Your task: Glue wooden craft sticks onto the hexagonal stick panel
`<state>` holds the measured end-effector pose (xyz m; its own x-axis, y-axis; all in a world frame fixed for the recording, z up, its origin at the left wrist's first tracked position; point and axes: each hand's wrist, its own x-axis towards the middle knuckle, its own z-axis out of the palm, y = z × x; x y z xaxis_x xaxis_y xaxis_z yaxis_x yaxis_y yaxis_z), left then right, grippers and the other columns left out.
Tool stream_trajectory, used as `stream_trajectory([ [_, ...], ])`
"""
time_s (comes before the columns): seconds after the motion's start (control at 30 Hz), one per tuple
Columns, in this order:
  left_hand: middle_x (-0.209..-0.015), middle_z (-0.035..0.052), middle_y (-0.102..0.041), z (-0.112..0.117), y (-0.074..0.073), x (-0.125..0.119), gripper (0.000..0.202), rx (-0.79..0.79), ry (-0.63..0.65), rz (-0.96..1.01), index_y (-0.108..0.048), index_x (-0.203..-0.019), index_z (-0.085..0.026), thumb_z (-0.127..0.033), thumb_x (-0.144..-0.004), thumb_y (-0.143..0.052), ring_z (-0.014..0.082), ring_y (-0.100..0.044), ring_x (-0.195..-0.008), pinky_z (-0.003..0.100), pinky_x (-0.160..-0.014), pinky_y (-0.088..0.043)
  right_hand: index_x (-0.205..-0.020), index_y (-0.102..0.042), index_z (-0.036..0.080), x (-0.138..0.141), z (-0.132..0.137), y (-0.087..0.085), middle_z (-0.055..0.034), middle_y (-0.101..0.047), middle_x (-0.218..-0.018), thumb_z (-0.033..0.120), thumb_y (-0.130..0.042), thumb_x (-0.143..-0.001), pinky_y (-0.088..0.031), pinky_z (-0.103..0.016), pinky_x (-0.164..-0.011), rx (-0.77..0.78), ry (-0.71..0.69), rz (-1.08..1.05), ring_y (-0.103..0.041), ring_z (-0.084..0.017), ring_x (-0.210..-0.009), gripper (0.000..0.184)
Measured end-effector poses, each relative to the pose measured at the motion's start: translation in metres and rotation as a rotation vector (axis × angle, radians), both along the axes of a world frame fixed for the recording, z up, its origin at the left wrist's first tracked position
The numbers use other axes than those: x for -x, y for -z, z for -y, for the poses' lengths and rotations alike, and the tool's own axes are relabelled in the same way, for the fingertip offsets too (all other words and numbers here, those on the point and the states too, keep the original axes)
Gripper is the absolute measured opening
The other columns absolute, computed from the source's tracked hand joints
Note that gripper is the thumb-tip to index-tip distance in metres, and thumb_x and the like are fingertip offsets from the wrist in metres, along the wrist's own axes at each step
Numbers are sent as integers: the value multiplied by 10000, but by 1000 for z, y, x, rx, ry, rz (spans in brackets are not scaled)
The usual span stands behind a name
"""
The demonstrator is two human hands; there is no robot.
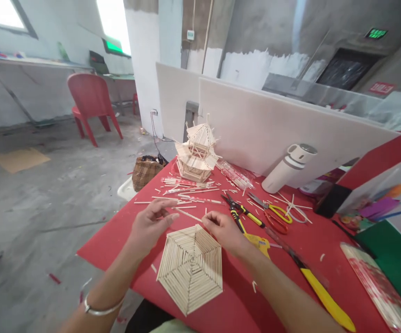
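Observation:
A flat hexagon panel of thin wooden sticks (pixel 190 267) lies on the red table (pixel 283 277) right in front of me. My left hand (pixel 149 225) rests at the panel's upper left edge with fingers partly stretched toward the right. My right hand (pixel 223 229) sits at the panel's upper right corner, its fingertips pinched on a thin wooden stick (pixel 189 215) that points up and left. A stick-built pagoda model (pixel 197 155) stands at the table's far corner.
Loose sticks litter the table. Black-and-yellow pliers (pixel 241 213), yellow-handled scissors (pixel 275 211) and a yellow utility knife (pixel 320 289) lie to the right. A white bottle (pixel 288 167) leans on a white panel. A red chair (pixel 91 104) stands far left on the floor.

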<state>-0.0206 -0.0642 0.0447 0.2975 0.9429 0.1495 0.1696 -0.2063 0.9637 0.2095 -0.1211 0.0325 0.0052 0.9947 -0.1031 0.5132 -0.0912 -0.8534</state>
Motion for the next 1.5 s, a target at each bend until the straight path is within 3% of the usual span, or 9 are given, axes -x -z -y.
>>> stream_trajectory([
  [0.27, -717, 24, -575, 19, -2, -23, 257, -339, 270, -433, -778, -777, -197, -344, -908, -612, 124, -540, -629, 242, -571, -406, -801, -584, 215, -13, 39, -22, -23, -604, -884, 350, -478, -948, -404, -301, -783, -262, 99, 198, -558, -165, -841, 226],
  [0.47, -1041, 55, -651, 36, -2, -53, 509, -109, -30, -50, -675, -1242, -224, -396, -771, -761, 99, -539, -626, 238, -566, -469, -796, -572, 208, -25, 49, -26, 16, -539, -725, 502, -546, -884, -399, -280, -663, -308, 418, -202, -494, -145, -685, 308],
  [0.63, -1087, 76, -658, 71, 1, -96, 338, 110, 50, 221, -776, -1004, -187, -431, -771, -770, 92, -525, -646, 198, -498, -425, -800, -562, 203, 5, 61, -12, 79, -437, -583, 625, -664, -772, -294, -235, -510, -197, 532, -766, -356, -93, -531, 435],
  [0.8, -967, 61, -688, 96, 9, -121, 263, 242, 52, 388, -772, -810, -157, -414, -755, -786, 84, -541, -633, 187, -520, -431, -778, -596, 189, 25, 81, -4, 77, -458, -589, 611, -715, -740, -332, -224, -517, -153, 517, -914, -381, -84, -535, 441],
  [0.97, -647, 1, -633, 100, 6, -117, 338, 333, 109, 372, -712, -782, -139, -467, -753, -785, 74, -504, -502, 174, -453, -391, -869, -689, 184, -6, 118, -3, -6, -666, -795, 517, -597, -893, -449, -248, -682, -176, 319, -555, -566, -130, -713, 347],
  [1.13, -616, 3, -629, 101, 14, -114, 409, 442, 186, 314, -671, -736, -130, -519, -717, -796, 86, -524, -447, 191, -407, -384, -940, -727, 198, -82, 155, 17, -59, -736, -942, 502, -540, -926, -489, -282, -781, -282, 658, 75, -658, -187, -837, 357],
  [1.27, -589, -1, -619, 105, 20, -122, 425, 501, 193, 313, -693, -754, -121, -525, -687, -807, 71, -489, -427, 191, -410, -376, -1128, -687, 178, -158, 134, 22, -105, -714, -1119, 374, -455, -969, -478, -300, -875, -62, 692, 640, -660, -206, -1004, 343],
  [1.4, -582, 3, -623, 106, 14, -124, 425, 523, 192, 303, -670, -669, -121, -516, -659, -826, 61, -485, -416, 187, -414, -381, -1230, -661, 146, -198, 102, 8, -157, -674, -1211, 301, -465, -958, -447, -333, -928, 33, 656, 770, -615, -246, -1146, 369],
  [1.5, -584, -3, -626, 104, 12, -118, 412, 518, 144, 309, -681, -677, -123, -501, -642, -841, 60, -490, -415, 183, -407, -379, -1201, -681, 194, -199, 117, 9, -143, -693, -1176, 337, -476, -956, -470, -355, -857, 119, 651, 821, -647, -266, -1081, 350],
])
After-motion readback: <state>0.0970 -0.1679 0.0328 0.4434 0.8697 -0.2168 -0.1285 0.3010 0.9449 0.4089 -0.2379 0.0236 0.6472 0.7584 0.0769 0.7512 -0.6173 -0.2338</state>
